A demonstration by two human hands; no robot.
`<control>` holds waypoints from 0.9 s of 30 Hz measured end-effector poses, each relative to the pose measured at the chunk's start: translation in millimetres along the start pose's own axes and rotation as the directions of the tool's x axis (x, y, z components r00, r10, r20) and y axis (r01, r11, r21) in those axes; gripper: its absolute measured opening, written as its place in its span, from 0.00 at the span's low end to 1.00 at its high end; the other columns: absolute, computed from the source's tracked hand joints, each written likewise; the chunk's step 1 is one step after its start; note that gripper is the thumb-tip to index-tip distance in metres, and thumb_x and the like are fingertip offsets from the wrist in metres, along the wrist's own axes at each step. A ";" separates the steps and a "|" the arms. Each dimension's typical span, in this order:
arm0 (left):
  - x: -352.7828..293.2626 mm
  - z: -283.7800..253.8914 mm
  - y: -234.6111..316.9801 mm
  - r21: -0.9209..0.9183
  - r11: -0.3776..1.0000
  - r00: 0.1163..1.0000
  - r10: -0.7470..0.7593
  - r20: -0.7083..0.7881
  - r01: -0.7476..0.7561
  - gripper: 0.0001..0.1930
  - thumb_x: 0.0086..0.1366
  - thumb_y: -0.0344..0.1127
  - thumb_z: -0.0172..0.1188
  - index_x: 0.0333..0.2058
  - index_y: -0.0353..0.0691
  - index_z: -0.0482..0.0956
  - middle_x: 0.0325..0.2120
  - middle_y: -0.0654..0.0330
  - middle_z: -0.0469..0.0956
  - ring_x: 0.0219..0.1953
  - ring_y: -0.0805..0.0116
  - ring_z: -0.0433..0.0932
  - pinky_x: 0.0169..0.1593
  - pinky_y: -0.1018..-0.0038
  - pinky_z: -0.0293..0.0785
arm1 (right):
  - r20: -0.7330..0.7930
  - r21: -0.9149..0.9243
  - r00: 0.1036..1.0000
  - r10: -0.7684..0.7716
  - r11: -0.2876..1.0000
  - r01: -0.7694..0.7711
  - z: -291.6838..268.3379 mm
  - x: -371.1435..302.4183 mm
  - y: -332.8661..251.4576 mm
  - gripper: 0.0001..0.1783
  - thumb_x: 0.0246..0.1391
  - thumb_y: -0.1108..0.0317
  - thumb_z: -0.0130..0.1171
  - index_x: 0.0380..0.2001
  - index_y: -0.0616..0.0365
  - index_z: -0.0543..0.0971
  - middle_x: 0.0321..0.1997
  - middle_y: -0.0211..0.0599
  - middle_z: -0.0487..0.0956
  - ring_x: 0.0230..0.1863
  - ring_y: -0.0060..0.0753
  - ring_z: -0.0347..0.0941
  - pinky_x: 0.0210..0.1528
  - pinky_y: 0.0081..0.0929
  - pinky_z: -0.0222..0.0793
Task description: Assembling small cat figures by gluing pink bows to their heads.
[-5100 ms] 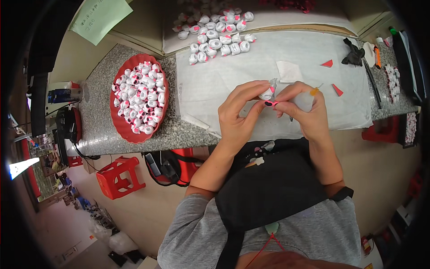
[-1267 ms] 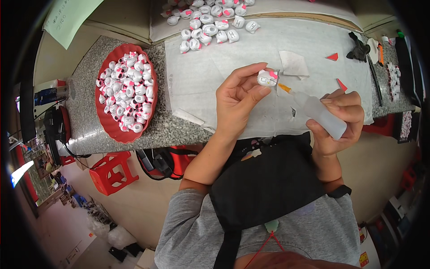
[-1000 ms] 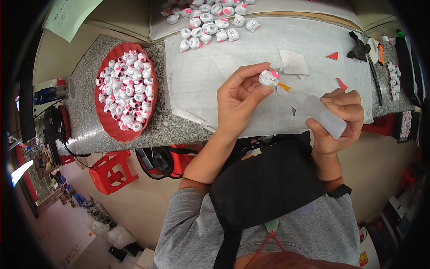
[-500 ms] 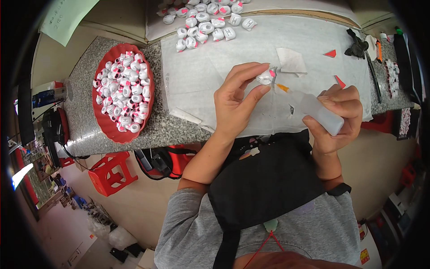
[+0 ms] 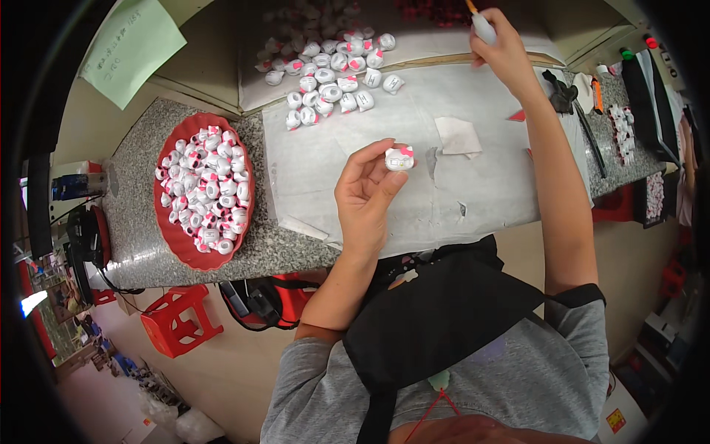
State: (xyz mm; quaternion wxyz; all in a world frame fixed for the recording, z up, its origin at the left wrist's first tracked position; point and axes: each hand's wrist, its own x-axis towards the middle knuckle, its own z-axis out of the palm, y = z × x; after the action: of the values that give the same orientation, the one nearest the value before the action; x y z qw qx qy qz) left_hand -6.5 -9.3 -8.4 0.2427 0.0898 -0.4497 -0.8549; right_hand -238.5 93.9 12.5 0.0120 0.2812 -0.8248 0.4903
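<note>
Between the thumb and fingers of my left hand [image 5: 364,181], a small white cat-head piece [image 5: 399,160] with a pink bow is pinched over the papered worktop. My right hand [image 5: 506,53] is stretched to the far right, gripping a white squeeze bottle [image 5: 484,29] whose orange nozzle points up and away. Beyond the nozzle lies a dim patch of small red pieces [image 5: 436,10], too dark to make out. Several similar white heads [image 5: 329,92] lie loose at the far side of the paper.
A red scalloped basket [image 5: 176,243] full of white and pink heads stands on the granite counter to the left. A white paper scrap [image 5: 458,137] lies on the worktop. At the right are a black crumpled item [image 5: 560,92] and an orange-handled tool [image 5: 597,96]. A red stool [image 5: 181,322] stands below left.
My right hand has swung away from the cat head to the far side, still holding the bottle. My left hand has shifted slightly left, and the head's front now shows.
</note>
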 end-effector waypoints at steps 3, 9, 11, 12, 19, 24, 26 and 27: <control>0.3 -0.2 0.1 0.016 1.000 1.000 -0.002 -0.009 0.002 0.17 0.48 0.19 0.51 0.40 0.31 0.64 0.34 0.57 0.69 0.36 0.73 0.69 0.40 0.81 0.64 | -0.051 -0.438 0.982 -0.184 0.888 0.143 22.2 39.3 22.8 0.15 0.35 0.66 0.55 0.29 0.58 0.68 0.26 0.49 0.69 0.29 0.49 0.66 0.30 0.34 0.62; 0.9 -1.5 -0.1 0.046 0.999 1.000 -0.007 0.009 0.006 0.17 0.49 0.22 0.52 0.40 0.34 0.64 0.35 0.55 0.69 0.37 0.68 0.69 0.43 0.71 0.66 | 0.065 -0.527 0.953 -0.297 0.800 0.286 29.8 44.3 21.3 0.19 0.38 0.65 0.52 0.39 0.45 0.70 0.31 0.45 0.71 0.32 0.46 0.67 0.32 0.34 0.63; 1.9 0.1 -0.3 0.039 0.999 1.000 -0.018 0.003 0.018 0.17 0.49 0.21 0.52 0.40 0.33 0.64 0.34 0.55 0.69 0.37 0.68 0.70 0.42 0.72 0.66 | 0.052 -0.505 0.953 -0.298 0.815 0.282 19.0 31.1 3.2 0.20 0.36 0.67 0.53 0.39 0.46 0.70 0.31 0.45 0.71 0.33 0.46 0.67 0.33 0.34 0.64; 0.8 -1.4 1.2 0.045 0.999 1.000 -0.014 -0.011 0.014 0.17 0.49 0.21 0.52 0.40 0.33 0.64 0.34 0.55 0.69 0.37 0.68 0.70 0.42 0.72 0.66 | 0.046 -0.325 0.988 -0.144 0.933 0.151 15.9 19.9 -17.3 0.12 0.39 0.70 0.52 0.32 0.54 0.70 0.26 0.37 0.70 0.28 0.32 0.66 0.28 0.25 0.63; -1.3 1.0 3.8 0.233 0.972 0.999 0.036 0.014 -0.038 0.17 0.48 0.19 0.51 0.40 0.32 0.65 0.35 0.55 0.69 0.36 0.71 0.70 0.39 0.80 0.66 | 0.356 0.516 0.933 0.052 0.822 -0.243 -6.2 -97.1 -75.4 0.03 0.38 0.76 0.53 0.19 0.65 0.70 0.20 0.35 0.70 0.21 0.20 0.63 0.24 0.15 0.59; -3.5 6.0 4.1 0.418 0.902 0.990 0.064 0.125 -0.112 0.16 0.48 0.18 0.51 0.39 0.31 0.67 0.36 0.55 0.69 0.37 0.72 0.69 0.38 0.81 0.67 | 0.395 0.577 0.917 0.052 0.762 -0.292 2.0 -130.0 -82.6 0.03 0.35 0.81 0.53 0.19 0.65 0.70 0.21 0.37 0.70 0.21 0.21 0.64 0.23 0.15 0.60; -5.2 7.6 4.6 0.470 0.863 0.976 0.111 0.187 -0.188 0.15 0.48 0.18 0.51 0.38 0.31 0.67 0.37 0.54 0.68 0.38 0.71 0.69 0.39 0.80 0.67 | 0.386 0.567 0.921 0.041 0.778 -0.272 3.3 -132.7 -82.2 0.03 0.36 0.81 0.53 0.19 0.66 0.70 0.22 0.36 0.70 0.22 0.21 0.64 0.23 0.15 0.60; -6.0 7.8 4.5 0.473 0.861 0.976 0.111 0.186 -0.188 0.15 0.48 0.18 0.51 0.38 0.31 0.67 0.37 0.54 0.68 0.38 0.71 0.69 0.39 0.80 0.67 | 0.387 0.569 0.921 0.039 0.776 -0.272 3.8 -133.0 -80.8 0.03 0.36 0.81 0.53 0.19 0.66 0.70 0.22 0.36 0.70 0.22 0.21 0.64 0.23 0.15 0.60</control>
State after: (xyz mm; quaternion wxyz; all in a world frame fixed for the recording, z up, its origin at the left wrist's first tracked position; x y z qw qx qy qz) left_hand -2.7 -2.7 -0.6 0.2428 0.0472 -0.6735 -0.6966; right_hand -87.2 121.8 36.0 -0.2694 0.2826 -0.6299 0.6714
